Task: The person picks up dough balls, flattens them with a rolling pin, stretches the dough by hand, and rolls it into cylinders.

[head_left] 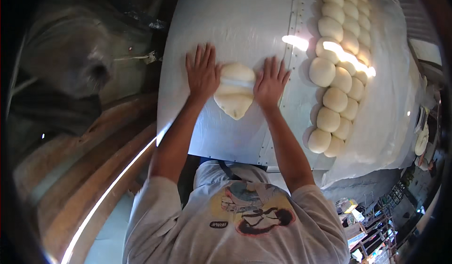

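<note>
A piece of pale dough (234, 105), partly flattened and tapering toward me, lies on the metal tabletop. Across its middle runs a thin whitish rolling pin (237, 82). My left hand (204, 73) is at the pin's left end, palm down, fingers stretched forward and apart. At the opposite end my right hand (270, 83) lies palm down too, its fingers spread. Both palms hide the ends of the pin, and the dough shows between them.
Rows of round dough balls (335, 99) stand along the table's right side, beside a clear plastic sheet (383, 123). A riveted seam (288, 83) crosses the metal tabletop (230, 24). Curved brown wooden boards (94, 156) are at the left; a cluttered rack (376, 231) stands lower right.
</note>
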Tool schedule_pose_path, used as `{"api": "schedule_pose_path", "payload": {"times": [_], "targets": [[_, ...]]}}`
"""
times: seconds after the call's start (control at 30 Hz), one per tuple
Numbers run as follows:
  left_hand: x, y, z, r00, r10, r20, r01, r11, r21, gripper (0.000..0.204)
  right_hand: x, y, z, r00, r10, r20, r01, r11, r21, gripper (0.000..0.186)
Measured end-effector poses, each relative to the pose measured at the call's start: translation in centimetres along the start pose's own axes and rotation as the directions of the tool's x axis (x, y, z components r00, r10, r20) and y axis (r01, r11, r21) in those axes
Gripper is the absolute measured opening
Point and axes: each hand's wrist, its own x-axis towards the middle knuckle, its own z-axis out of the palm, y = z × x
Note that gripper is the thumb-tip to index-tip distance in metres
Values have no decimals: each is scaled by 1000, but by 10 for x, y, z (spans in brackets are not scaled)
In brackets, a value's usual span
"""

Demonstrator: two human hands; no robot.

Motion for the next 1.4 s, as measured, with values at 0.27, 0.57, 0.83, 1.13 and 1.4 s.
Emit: {"api": "schedule_pose_path", "payload": {"times": [0.27,0.57,0.83,1.13,1.4], "targets": [[33,-19,19,991,89,96,-72,983,-168,60,53,-4,10,1000,14,-14,-14,1000,-12,57],[147,-34,31,995,94,-40,-95,995,-25,43,172,-5,33,994,39,-98,-40,999,-10,59],[145,-25,17,976,27,214,9,986,-164,35,189,7,33,998,45,-42,-49,994,-95,66],[26,-7,-16,990,80,112,-48,962,-269,90,80,-4,7,998,4,68,3,995,-99,80],[-136,12,-47,968,119,219,-65,968,-241,72,-113,-28,-54,868,-61,492,48,998,38,74]]}}
